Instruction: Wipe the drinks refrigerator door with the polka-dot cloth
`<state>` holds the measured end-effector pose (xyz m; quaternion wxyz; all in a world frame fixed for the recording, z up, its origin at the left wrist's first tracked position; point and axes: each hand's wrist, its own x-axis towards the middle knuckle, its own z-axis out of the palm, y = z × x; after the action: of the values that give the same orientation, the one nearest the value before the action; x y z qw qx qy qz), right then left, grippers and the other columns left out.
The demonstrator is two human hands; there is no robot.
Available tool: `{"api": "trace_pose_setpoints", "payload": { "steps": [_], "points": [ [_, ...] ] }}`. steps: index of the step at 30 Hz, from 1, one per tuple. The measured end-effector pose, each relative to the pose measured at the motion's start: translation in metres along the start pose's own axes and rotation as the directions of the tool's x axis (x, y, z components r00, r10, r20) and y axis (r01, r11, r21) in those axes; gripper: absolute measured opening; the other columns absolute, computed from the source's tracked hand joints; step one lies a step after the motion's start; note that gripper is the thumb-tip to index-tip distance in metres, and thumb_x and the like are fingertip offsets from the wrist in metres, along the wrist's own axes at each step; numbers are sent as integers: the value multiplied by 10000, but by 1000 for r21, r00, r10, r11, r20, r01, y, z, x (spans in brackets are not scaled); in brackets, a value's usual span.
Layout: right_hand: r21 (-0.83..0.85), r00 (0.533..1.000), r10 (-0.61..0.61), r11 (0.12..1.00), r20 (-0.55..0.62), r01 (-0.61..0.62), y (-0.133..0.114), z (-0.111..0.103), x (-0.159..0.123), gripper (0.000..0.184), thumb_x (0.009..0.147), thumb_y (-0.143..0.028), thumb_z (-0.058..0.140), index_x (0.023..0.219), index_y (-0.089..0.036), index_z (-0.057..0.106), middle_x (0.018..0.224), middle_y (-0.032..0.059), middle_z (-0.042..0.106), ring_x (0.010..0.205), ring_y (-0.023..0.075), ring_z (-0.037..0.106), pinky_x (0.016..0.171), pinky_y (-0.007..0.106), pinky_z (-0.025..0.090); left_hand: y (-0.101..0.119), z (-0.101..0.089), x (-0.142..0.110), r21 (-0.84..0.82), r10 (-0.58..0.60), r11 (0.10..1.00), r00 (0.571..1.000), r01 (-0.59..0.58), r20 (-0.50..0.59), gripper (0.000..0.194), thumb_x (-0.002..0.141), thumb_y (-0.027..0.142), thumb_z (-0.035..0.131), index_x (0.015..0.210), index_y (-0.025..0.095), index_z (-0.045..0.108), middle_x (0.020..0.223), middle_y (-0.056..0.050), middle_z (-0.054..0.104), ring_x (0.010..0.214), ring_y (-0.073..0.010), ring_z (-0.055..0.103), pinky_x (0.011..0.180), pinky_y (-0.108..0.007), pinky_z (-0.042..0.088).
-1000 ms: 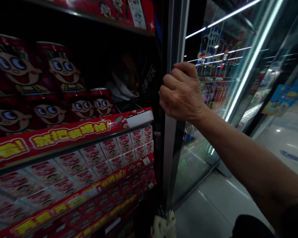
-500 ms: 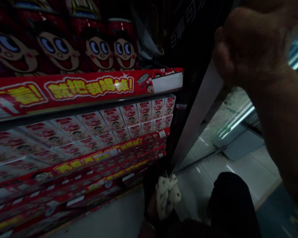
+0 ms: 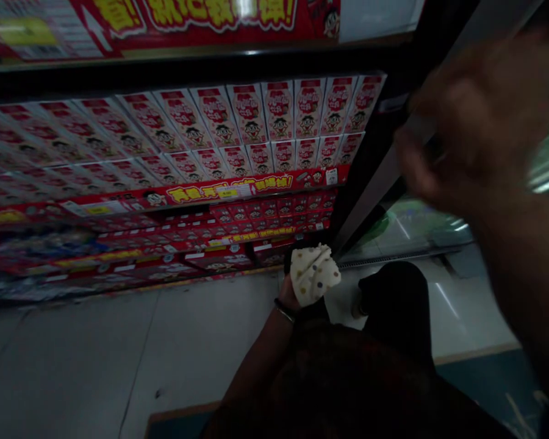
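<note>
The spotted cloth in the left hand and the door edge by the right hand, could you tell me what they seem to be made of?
The cloth looks like soft woven fabric, cream with small dots: it bunches in folds in the left hand. The door edge looks like smooth pale metal, perhaps brushed aluminium, with a dull sheen. The right hand is blurred.

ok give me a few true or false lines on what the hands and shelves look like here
1. The left hand holds a dotted cloth. True.
2. The right hand rests on the floor. False: it is raised at the door frame, blurred.
3. The shelves carry red and white cartons. True.
4. The cloth is plain black. False: it is pale with small dots.
5. A band sits on the left wrist. True.
</note>
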<state>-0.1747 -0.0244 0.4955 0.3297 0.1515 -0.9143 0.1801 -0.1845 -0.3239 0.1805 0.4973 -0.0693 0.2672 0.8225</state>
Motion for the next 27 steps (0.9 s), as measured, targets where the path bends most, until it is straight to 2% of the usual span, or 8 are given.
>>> {"api": "trace_pose_setpoints", "payload": {
  "steps": [3,6,8,10,13,16,23,27],
  "points": [
    [-47,1000,8,999,-2,-8,-29,78,-89,146,1075,-286,587,1121,-180,675,1075,123,704,1085,283,669,948,477,574,-19,-10,3,-37,-37,999,997,35,-62,546,1052,514,581,1482,185,656,1506,-133,673,1479,-330,578,1281,-520,443],
    [176,909,398,893,122,-414,-54,155,-201,227,1096,-364,548,1183,-187,661,1139,126,707,1102,287,673,968,479,584,-35,-18,3,-36,-81,996,994,78,-77,564,1041,531,588,1444,146,676,1407,-161,726,1398,-351,641,1277,-541,440],
    [271,713,674,662,192,-699,-63,186,-260,406,1031,-519,652,1257,-181,659,1196,141,713,1164,319,668,1027,501,564,-42,-19,2,-26,-102,995,992,100,-73,578,1039,535,587,1464,150,663,1406,-159,727,1383,-352,651,1278,-546,433],
    [426,426,831,261,358,-866,-67,197,-298,597,941,-649,729,1297,-177,652,1162,133,735,1098,314,692,965,455,576,-48,-19,2,-5,-132,991,989,132,-70,584,1033,528,597,1471,147,657,1406,-166,726,1377,-363,655,1275,-561,430],
    [505,167,704,-305,691,-807,-69,194,-326,629,854,-679,813,1216,-180,693,1053,88,761,900,246,706,798,346,561,-58,-19,4,32,-188,981,979,190,-75,549,1017,507,628,1421,139,684,1367,-174,742,1378,-374,654,1274,-560,430],
    [513,157,617,-456,771,-727,-70,189,-340,553,731,-555,948,1088,-192,734,1010,57,775,834,217,695,758,315,548,-66,-19,8,63,-224,971,970,231,-94,559,1018,551,637,1396,144,696,1345,-172,751,1387,-371,650,1280,-555,428],
    [587,122,756,-384,643,-713,-63,184,-360,439,645,-473,953,909,-204,728,867,23,738,735,193,646,648,291,498,-64,-11,15,135,-158,974,975,180,-159,877,944,878,572,1476,187,659,1440,-172,706,1406,-365,639,1278,-543,445],
    [593,156,777,-316,610,-741,-60,185,-369,419,676,-503,915,899,-207,719,879,31,733,734,193,642,658,297,510,-70,-16,19,221,-110,961,965,164,-237,608,848,471,936,1315,133,743,1275,-174,777,1232,-349,734,1263,-540,466]
  ]
}}
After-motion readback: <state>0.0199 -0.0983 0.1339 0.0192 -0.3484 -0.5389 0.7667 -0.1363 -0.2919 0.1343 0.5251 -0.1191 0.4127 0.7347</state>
